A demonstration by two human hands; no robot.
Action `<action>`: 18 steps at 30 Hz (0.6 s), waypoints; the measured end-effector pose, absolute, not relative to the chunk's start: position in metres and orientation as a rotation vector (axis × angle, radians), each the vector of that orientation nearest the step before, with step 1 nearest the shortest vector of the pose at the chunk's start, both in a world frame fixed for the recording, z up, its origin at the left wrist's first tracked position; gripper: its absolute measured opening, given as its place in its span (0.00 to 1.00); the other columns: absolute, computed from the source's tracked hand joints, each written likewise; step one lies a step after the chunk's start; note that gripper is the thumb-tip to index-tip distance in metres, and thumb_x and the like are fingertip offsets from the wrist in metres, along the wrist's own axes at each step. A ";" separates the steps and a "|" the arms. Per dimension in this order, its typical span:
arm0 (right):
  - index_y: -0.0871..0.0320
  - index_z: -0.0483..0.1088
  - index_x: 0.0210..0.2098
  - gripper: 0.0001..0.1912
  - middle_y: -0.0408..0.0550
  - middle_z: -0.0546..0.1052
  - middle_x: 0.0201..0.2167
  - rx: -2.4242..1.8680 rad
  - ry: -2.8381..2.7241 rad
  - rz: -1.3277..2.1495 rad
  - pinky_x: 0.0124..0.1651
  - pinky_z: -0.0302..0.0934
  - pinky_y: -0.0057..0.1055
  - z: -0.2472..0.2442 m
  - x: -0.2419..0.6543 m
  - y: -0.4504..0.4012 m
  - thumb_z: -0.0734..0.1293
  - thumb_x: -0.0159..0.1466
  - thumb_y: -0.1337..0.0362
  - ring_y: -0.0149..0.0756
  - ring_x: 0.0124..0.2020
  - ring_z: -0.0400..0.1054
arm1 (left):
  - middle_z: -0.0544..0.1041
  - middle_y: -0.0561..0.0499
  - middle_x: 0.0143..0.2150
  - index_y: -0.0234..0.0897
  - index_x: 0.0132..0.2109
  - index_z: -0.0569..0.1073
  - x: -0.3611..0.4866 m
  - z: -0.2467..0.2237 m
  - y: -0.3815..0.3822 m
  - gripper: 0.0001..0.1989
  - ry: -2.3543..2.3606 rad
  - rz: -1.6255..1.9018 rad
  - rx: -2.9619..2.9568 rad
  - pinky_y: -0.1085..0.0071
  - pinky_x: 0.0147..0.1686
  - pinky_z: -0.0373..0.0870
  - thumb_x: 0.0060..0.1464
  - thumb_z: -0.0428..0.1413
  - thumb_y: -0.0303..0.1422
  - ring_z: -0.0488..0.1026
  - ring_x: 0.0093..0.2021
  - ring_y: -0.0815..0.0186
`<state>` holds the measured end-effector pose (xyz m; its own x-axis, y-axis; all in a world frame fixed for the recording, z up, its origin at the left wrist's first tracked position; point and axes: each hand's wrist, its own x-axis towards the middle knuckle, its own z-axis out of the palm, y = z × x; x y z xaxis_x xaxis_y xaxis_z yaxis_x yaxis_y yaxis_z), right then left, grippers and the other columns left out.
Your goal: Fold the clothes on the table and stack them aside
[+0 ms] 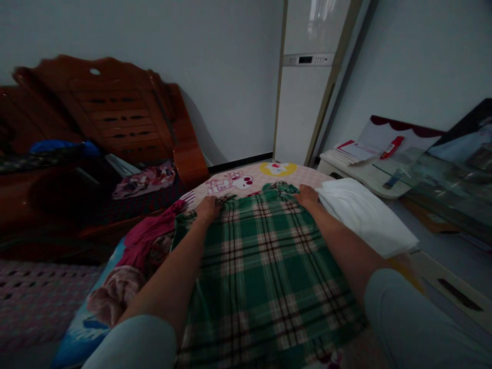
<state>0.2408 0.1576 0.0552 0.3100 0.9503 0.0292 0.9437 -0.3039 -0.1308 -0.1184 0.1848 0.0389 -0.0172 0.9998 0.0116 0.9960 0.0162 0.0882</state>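
Observation:
A green plaid garment [265, 256] lies spread over a round surface with a pink patterned cover [249, 171]. Its far edge is bunched up, and whether it is a shirt I cannot tell. My left hand [208, 209] is closed on the garment's far left corner. At the far right corner, my right hand [307, 196] has its fingers closed on the cloth too. Dark red and pinkish clothes [144, 251] are heaped beside my left forearm. White folded cloth or sheeting [361, 215] lies just right of my right forearm.
A carved wooden sofa [115, 110] with clothes on it stands at the left. Behind, a tall white air conditioner [303, 107] fills the corner. On the right are a pale cabinet [330, 156] with papers and a red item [392, 147], and a glass-topped piece [426, 177].

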 end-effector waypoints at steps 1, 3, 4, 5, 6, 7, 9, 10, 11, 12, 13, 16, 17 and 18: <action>0.64 0.71 0.51 0.20 0.63 0.76 0.50 -2.455 -1.756 0.133 0.50 0.63 0.32 0.054 0.240 0.162 0.67 0.64 0.58 0.46 0.54 0.70 | 0.74 0.36 0.55 0.33 0.55 0.72 -0.118 0.039 0.187 0.19 2.198 0.095 2.173 0.63 0.50 0.70 0.58 0.53 0.35 0.72 0.56 0.51; 0.65 0.71 0.50 0.20 0.64 0.76 0.49 -2.475 -1.726 0.214 0.50 0.63 0.33 0.052 0.241 0.168 0.70 0.62 0.59 0.46 0.54 0.70 | 0.75 0.35 0.53 0.32 0.51 0.74 -0.117 0.041 0.190 0.16 2.212 0.100 2.187 0.62 0.50 0.70 0.57 0.52 0.30 0.73 0.55 0.50; 0.65 0.72 0.50 0.20 0.64 0.76 0.49 -2.474 -1.710 0.234 0.50 0.63 0.33 0.052 0.243 0.170 0.70 0.61 0.61 0.47 0.54 0.70 | 0.76 0.34 0.52 0.30 0.50 0.74 -0.117 0.042 0.192 0.16 2.235 0.127 2.178 0.62 0.49 0.70 0.56 0.52 0.29 0.73 0.54 0.50; 0.65 0.72 0.49 0.19 0.64 0.76 0.49 -2.466 -1.674 0.246 0.51 0.63 0.34 0.052 0.244 0.172 0.70 0.60 0.62 0.48 0.54 0.70 | 0.76 0.33 0.51 0.29 0.50 0.73 -0.117 0.045 0.193 0.16 2.264 0.171 2.159 0.62 0.49 0.70 0.55 0.51 0.27 0.73 0.53 0.50; 0.65 0.72 0.49 0.18 0.63 0.76 0.49 -2.454 -1.620 0.251 0.51 0.64 0.35 0.053 0.247 0.173 0.70 0.60 0.64 0.48 0.54 0.70 | 0.76 0.33 0.50 0.28 0.50 0.73 -0.117 0.048 0.194 0.17 2.293 0.229 2.127 0.62 0.48 0.70 0.54 0.51 0.26 0.74 0.52 0.50; 0.65 0.73 0.48 0.17 0.63 0.76 0.49 -2.440 -1.555 0.253 0.51 0.64 0.35 0.053 0.249 0.174 0.69 0.61 0.66 0.48 0.53 0.70 | 0.77 0.33 0.49 0.28 0.50 0.72 -0.117 0.051 0.196 0.17 2.316 0.299 2.091 0.61 0.47 0.70 0.53 0.50 0.25 0.74 0.51 0.50; 0.67 0.73 0.47 0.13 0.61 0.77 0.47 -2.403 -1.440 0.265 0.50 0.64 0.34 0.055 0.255 0.176 0.66 0.63 0.70 0.46 0.52 0.70 | 0.77 0.35 0.48 0.28 0.50 0.71 -0.116 0.056 0.198 0.18 2.337 0.455 2.029 0.61 0.48 0.70 0.52 0.50 0.25 0.74 0.50 0.51; 0.68 0.73 0.46 0.12 0.61 0.77 0.45 -2.382 -1.408 0.283 0.49 0.64 0.33 0.055 0.257 0.177 0.64 0.64 0.70 0.44 0.49 0.71 | 0.77 0.35 0.48 0.28 0.51 0.71 -0.115 0.058 0.199 0.18 2.335 0.528 2.010 0.61 0.48 0.69 0.52 0.51 0.25 0.74 0.50 0.51; 0.70 0.72 0.45 0.11 0.60 0.78 0.41 -2.354 -1.387 0.326 0.47 0.64 0.31 0.055 0.260 0.177 0.62 0.65 0.71 0.41 0.46 0.72 | 0.77 0.36 0.48 0.29 0.51 0.70 -0.114 0.059 0.200 0.18 2.327 0.593 2.001 0.60 0.49 0.69 0.52 0.50 0.25 0.74 0.51 0.51; 0.71 0.71 0.46 0.12 0.58 0.78 0.38 -2.315 -1.359 0.392 0.44 0.65 0.30 0.054 0.261 0.178 0.61 0.66 0.71 0.38 0.41 0.72 | 0.77 0.36 0.48 0.28 0.52 0.70 -0.113 0.059 0.200 0.19 2.317 0.652 1.996 0.60 0.51 0.69 0.52 0.50 0.25 0.73 0.51 0.51; 0.73 0.69 0.47 0.12 0.55 0.77 0.34 -2.264 -1.308 0.472 0.42 0.65 0.29 0.053 0.262 0.178 0.60 0.67 0.72 0.34 0.36 0.72 | 0.77 0.35 0.49 0.27 0.53 0.69 -0.112 0.058 0.199 0.19 2.303 0.698 1.994 0.59 0.52 0.68 0.53 0.49 0.25 0.73 0.52 0.51; 0.72 0.65 0.53 0.17 0.48 0.75 0.29 -2.060 -1.132 0.676 0.34 0.65 0.26 0.049 0.263 0.175 0.60 0.66 0.75 0.28 0.28 0.69 | 0.74 0.33 0.55 0.24 0.58 0.66 -0.107 0.052 0.194 0.24 2.201 0.755 2.037 0.58 0.58 0.65 0.54 0.49 0.24 0.70 0.57 0.52; 0.70 0.65 0.55 0.19 0.46 0.75 0.28 -2.014 -1.105 0.698 0.32 0.65 0.25 0.049 0.264 0.172 0.61 0.64 0.75 0.28 0.26 0.69 | 0.71 0.33 0.58 0.24 0.60 0.64 -0.104 0.049 0.190 0.26 2.151 0.745 2.068 0.58 0.60 0.64 0.53 0.50 0.24 0.68 0.60 0.51; 0.67 0.65 0.56 0.20 0.44 0.75 0.27 -1.979 -1.095 0.706 0.31 0.65 0.24 0.050 0.264 0.168 0.62 0.63 0.76 0.28 0.25 0.69 | 0.67 0.32 0.62 0.25 0.63 0.62 -0.101 0.047 0.186 0.29 2.098 0.731 2.108 0.57 0.61 0.63 0.53 0.51 0.25 0.65 0.63 0.51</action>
<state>0.2645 0.1679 0.0501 0.4810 0.8705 -0.1043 0.4546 -0.3493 -0.8193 -0.1009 0.1856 0.0466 -0.0506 0.9604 0.2740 0.9227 -0.0600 0.3808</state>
